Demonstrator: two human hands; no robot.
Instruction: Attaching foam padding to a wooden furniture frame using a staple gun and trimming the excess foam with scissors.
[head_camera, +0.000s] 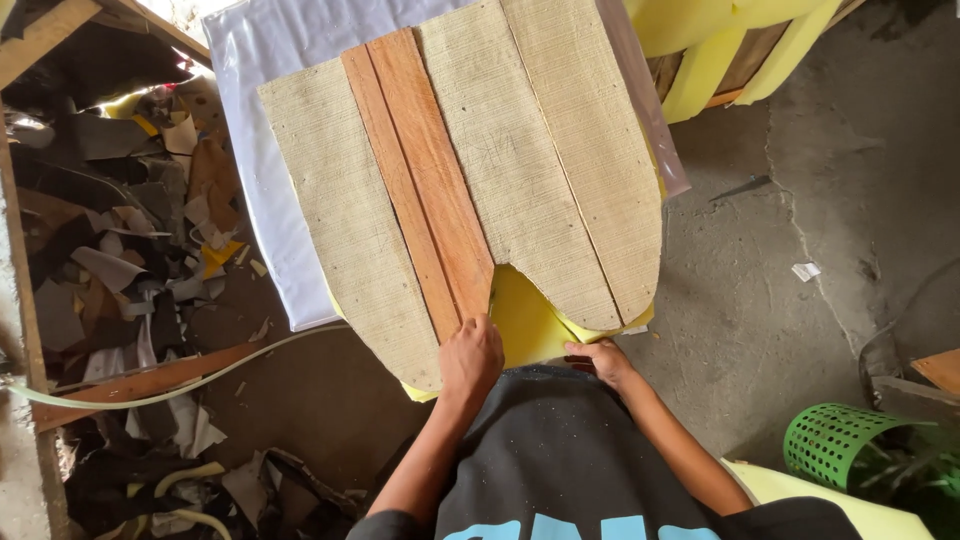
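A shield-shaped frame of beige board panels with two reddish wooden slats lies on a yellow foam sheet. My left hand is a fist at the near end of the slats. A thin blade-like sliver sticks up from it along the slat's edge, beside a notch where the foam shows. My right hand lies close by on the right, its fingers gripping the foam's near edge. Both hands are right in front of my dark shirt.
White plastic sheeting lies under the frame. Leather and fabric scraps are piled on the left with a pale hose. More yellow foam sits at the top right, and a green perforated basket on the cracked concrete floor.
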